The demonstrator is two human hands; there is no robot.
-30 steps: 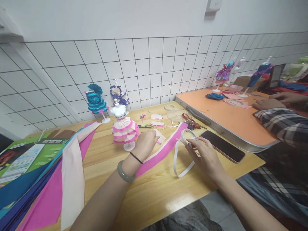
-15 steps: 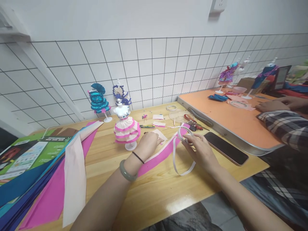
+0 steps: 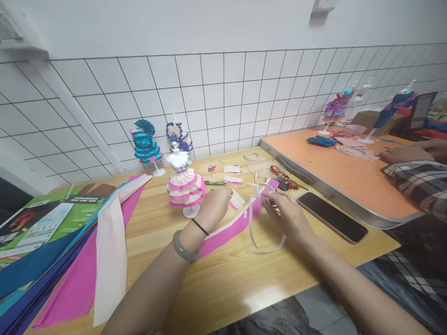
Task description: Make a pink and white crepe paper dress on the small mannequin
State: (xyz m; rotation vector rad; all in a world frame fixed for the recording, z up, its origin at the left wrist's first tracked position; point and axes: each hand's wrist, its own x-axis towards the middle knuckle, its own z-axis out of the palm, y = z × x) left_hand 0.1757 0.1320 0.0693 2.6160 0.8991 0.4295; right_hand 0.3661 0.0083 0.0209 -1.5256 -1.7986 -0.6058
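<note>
While the right hand [image 3: 288, 214] grips a tape roll [image 3: 257, 191], its loop [image 3: 268, 251] hanging toward the front edge of the table [image 3: 150, 223], the left hand [image 3: 217, 204] curls by a pink strip [image 3: 223, 235] lying mid-table — its grip cannot be told. That slack loop could stick crookedly if twisted.

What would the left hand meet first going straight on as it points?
Likely the small cream-and-pink piece right by the left hand's fingertips. Depth is unclear: it may already touch, or pass just above.
</note>
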